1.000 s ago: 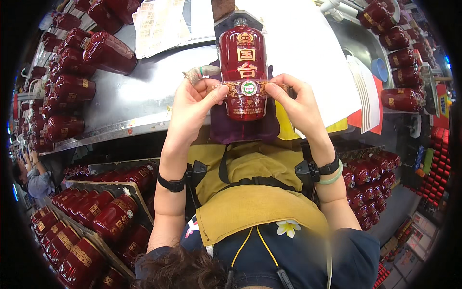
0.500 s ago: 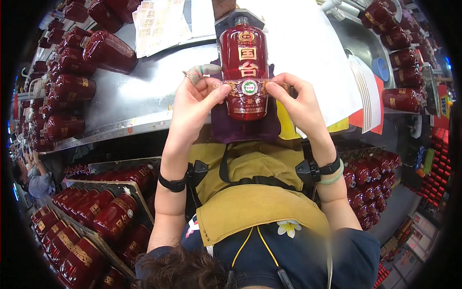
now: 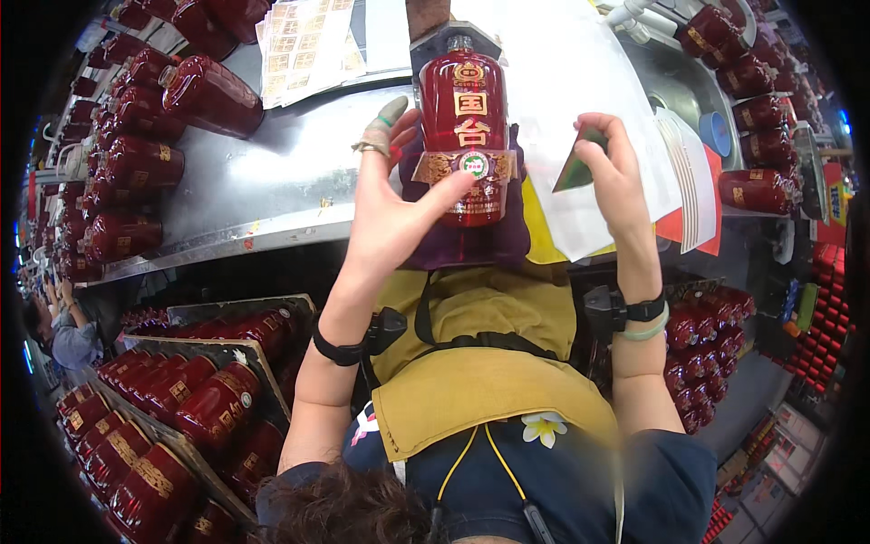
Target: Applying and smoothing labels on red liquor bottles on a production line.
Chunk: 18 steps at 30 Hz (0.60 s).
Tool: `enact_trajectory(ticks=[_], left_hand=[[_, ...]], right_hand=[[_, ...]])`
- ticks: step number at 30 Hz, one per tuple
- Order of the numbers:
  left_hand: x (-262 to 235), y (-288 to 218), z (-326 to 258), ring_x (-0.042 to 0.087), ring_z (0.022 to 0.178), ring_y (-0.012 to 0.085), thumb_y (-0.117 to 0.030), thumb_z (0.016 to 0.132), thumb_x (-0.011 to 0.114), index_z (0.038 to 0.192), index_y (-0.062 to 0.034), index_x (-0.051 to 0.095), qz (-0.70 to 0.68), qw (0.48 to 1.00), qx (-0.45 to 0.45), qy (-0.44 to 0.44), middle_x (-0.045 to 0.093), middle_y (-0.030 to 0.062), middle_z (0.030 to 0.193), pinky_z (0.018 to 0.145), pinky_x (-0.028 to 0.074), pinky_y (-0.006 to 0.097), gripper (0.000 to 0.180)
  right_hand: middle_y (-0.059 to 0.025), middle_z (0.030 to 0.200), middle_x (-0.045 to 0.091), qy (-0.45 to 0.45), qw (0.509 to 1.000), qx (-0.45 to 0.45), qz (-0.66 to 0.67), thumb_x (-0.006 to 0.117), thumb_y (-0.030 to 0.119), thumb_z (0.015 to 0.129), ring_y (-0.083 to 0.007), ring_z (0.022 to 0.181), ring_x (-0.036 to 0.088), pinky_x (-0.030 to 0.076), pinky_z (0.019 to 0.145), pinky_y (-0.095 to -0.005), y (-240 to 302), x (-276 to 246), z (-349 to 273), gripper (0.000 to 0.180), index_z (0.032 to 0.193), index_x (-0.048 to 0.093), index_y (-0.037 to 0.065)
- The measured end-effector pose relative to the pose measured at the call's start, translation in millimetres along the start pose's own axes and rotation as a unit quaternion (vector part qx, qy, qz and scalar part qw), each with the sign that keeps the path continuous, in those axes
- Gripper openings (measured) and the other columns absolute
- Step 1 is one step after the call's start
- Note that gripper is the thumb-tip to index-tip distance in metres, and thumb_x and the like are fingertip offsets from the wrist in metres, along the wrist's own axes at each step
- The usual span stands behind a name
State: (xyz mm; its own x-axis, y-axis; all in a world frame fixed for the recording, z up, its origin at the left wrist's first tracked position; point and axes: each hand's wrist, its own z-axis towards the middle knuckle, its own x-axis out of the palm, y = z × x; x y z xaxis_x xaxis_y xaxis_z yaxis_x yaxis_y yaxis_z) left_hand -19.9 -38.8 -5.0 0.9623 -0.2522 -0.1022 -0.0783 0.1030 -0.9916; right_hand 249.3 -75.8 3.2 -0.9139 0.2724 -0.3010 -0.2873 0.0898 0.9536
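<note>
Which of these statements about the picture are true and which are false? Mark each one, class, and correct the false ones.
1. The right hand holds a flat green piece. True.
2. A purple cloth lies beneath the bottle in front of the person. True.
3. That bottle's neck points toward the person. False: it points away.
4. The left hand has its thumb over the bottle's front. True.
5. The right wrist is bare. False: it wears a black band and a pale green bangle.
</note>
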Motion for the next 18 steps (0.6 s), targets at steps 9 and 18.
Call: enact_trajectory(ticks=[9,18], left_hand=[[13,-2,-1,0.047,0.136,0.0288,-0.018,0.082,0.086,0.153,0.0004,0.034,-0.036,0.999,-0.03,0.001,0.048,0.02,0.146,0.115,0.04,0.044,0.09],[17,-7,-3,0.049,0.135,0.0256,-0.012,0.083,0.084,0.152,0.0006,0.035,-0.036,0.999,-0.016,0.001,0.051,0.0178,0.143,0.112,0.044,0.04,0.086]], right_hand=[[-0.0119,0.094,0.067,0.104,0.934,-0.313,-0.138,0.065,-0.005,0.088,-0.0282,0.089,0.067,0.056,0.079,-0.0369,95,33,6,0.021,0.107,0.07,0.001],[-0.008,0.091,0.067,0.05,0.849,-0.454,-0.264,0.066,0.002,0.077,-0.0308,0.091,0.064,0.055,0.079,-0.0402,80,53,25,0.027,0.103,0.071,0.006]])
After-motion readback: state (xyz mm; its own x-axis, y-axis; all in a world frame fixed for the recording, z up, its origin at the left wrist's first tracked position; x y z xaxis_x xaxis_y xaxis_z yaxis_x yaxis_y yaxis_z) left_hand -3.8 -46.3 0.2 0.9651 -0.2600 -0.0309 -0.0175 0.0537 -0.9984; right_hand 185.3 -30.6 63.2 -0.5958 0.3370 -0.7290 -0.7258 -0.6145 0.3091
